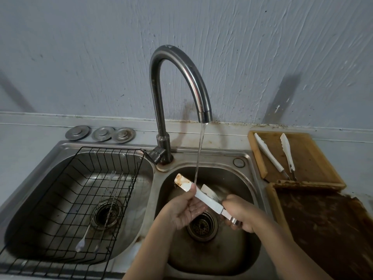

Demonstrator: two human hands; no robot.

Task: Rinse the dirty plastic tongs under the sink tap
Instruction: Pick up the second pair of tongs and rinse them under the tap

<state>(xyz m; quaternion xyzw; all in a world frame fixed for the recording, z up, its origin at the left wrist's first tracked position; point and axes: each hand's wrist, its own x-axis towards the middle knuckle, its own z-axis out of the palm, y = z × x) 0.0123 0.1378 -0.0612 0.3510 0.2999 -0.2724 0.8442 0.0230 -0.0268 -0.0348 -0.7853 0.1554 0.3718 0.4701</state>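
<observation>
- The step in hand is the rinse itself: the tap (177, 85) is running, and its thin stream of water (198, 156) falls into the right-hand sink basin (238, 235).
- The plastic tongs (198, 196) are held over that basin, above the drain (201, 226), slanting from the stained tip at upper left down to the metal hinge end at lower right.
- The water meets the upper arm of the tongs just below that tip, where the thumb of the left hand (185, 212) rests.
- The left hand is palm-up under the tongs, its grip loose: thumb laid on top, fingers open beneath (more a support or a rubbing touch than a hold).
- The right hand (241, 216) does the real holding, its grip closed around the hinge end, the fingers wrapped over the metal part.
- Brown residue shows on the tip, which lies up-left of the stream, so I judge the rinse to be only partly done.
- The next move, in my judgement, calls for drawing the tongs back so the dirty tip comes under the water, with the left thumb rubbing at the stain.
- The lower arm (partly hidden behind the upper one) probably needs turning into the stream as well.
- Two more tongs (268, 153) lie on a wooden board (306, 168) on the tabletop (24, 150) to the right; whether they are clean I cannot tell.
</observation>
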